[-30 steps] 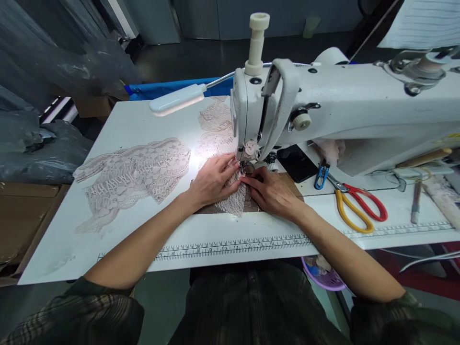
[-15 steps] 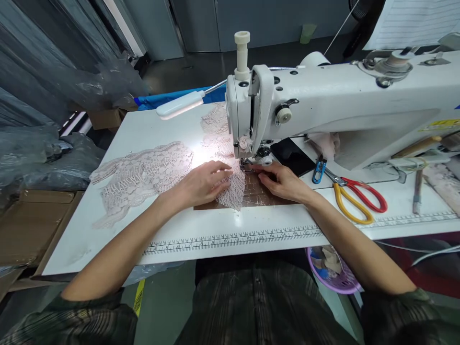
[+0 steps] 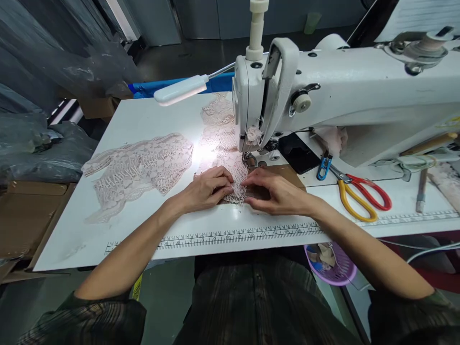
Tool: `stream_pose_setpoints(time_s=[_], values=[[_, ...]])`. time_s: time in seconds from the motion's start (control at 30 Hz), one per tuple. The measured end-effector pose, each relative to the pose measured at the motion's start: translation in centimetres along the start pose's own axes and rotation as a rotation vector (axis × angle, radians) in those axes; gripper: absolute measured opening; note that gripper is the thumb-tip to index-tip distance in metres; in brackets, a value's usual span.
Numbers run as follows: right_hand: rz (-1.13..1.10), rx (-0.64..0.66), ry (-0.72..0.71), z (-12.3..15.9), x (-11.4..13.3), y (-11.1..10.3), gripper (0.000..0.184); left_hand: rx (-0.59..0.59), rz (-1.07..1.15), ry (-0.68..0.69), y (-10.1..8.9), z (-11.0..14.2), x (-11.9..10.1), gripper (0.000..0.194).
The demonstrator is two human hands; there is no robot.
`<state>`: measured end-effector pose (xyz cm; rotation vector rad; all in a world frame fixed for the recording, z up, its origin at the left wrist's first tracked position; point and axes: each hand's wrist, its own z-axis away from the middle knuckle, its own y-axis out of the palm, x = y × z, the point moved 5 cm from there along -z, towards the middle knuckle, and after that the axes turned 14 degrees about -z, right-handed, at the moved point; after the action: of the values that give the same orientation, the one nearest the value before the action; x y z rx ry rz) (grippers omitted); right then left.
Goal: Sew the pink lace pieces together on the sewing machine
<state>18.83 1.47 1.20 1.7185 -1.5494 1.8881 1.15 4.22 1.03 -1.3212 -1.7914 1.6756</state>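
A strip of pale pink lace (image 3: pixel 234 165) lies under the needle area of a white sewing machine (image 3: pixel 334 91), its front end pointing towards me. My left hand (image 3: pixel 212 188) is on the left side of this strip, fingers bent and thumb drawn in, gripping the lace near its front end. From the right, my right hand (image 3: pixel 275 192) reaches to the lace's edge with thumb and fingers apart; brown surface shows between them. The presser foot (image 3: pixel 247 158) is just beyond the fingertips. A second lace piece (image 3: pixel 143 167) is spread to the left.
Right of the machine head are a black phone-like slab (image 3: pixel 299 152), blue thread snips (image 3: pixel 324 166) and scissors with red and yellow handles (image 3: pixel 362 194). A lamp (image 3: pixel 181 90) hangs over the lace. A printed ruler (image 3: pixel 223 237) runs along the front edge. Below is a purple basket (image 3: pixel 339 268).
My right hand has come away from the presser foot, back towards me and to the lace's edge. My left hand has moved slightly nearer, its fingers more bent. The camera view has shifted.
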Motion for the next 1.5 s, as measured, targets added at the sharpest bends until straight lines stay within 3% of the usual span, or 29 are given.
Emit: stream_pose_setpoints(time_s=[0.1,0.2,0.3,0.37,0.47,0.57,0.73,0.83,0.97,1.07,1.13,1.3,1.5], values=[[0.059,-0.012,-0.005,-0.5,0.0,1.1,0.026,-0.078,0.013,0.004,-0.4,0.0,-0.1,0.028],[0.078,-0.074,-0.028,-0.8,-0.2,1.3,0.015,-0.2,-0.058,0.112,-0.6,-0.1,-0.7,0.028],[0.035,-0.169,-0.031,-0.4,-0.2,1.0,0.015,-0.276,-0.229,0.201,-0.3,0.0,-1.5,0.023],[0.093,-0.226,-0.017,0.2,0.1,0.9,0.018,-0.314,-0.283,0.185,-0.2,0.0,-1.7,0.016],[0.267,-0.146,-0.035,1.2,0.8,2.1,0.032,-0.351,-0.237,0.151,-0.3,0.0,-1.5,0.028],[0.356,-0.039,-0.037,2.0,1.2,3.8,0.035,-0.33,-0.22,0.19,-0.2,0.0,-1.4,0.032],[0.366,-0.033,-0.015,2.8,1.6,4.6,0.035,-0.246,-0.291,0.222,0.6,-0.2,-1.1,0.029],[0.313,0.004,-0.015,2.7,1.8,3.6,0.035,-0.227,-0.347,0.251,0.9,-0.2,-1.2,0.026],[0.037,0.072,-0.012,1.1,0.8,0.1,0.025,-0.231,-0.456,0.319,0.8,-0.3,-2.0,0.021],[0.007,-0.06,0.078,-0.5,-1.5,-2.7,0.028,-0.222,-0.494,0.345,0.8,-0.3,-2.4,0.021],[0.056,-0.112,0.124,-1.1,-3.1,-3.1,0.032,-0.194,-0.49,0.329,0.9,-0.3,-2.3,0.022],[0.22,-0.157,-0.096,-0.6,-4.2,-1.3,0.038,-0.197,-0.416,0.327,0.8,-0.2,-1.9,0.018],[0.276,-0.142,-0.086,-0.2,-4.6,-0.8,0.036,-0.204,-0.378,0.387,0.1,0.1,-2.6,0.006]])
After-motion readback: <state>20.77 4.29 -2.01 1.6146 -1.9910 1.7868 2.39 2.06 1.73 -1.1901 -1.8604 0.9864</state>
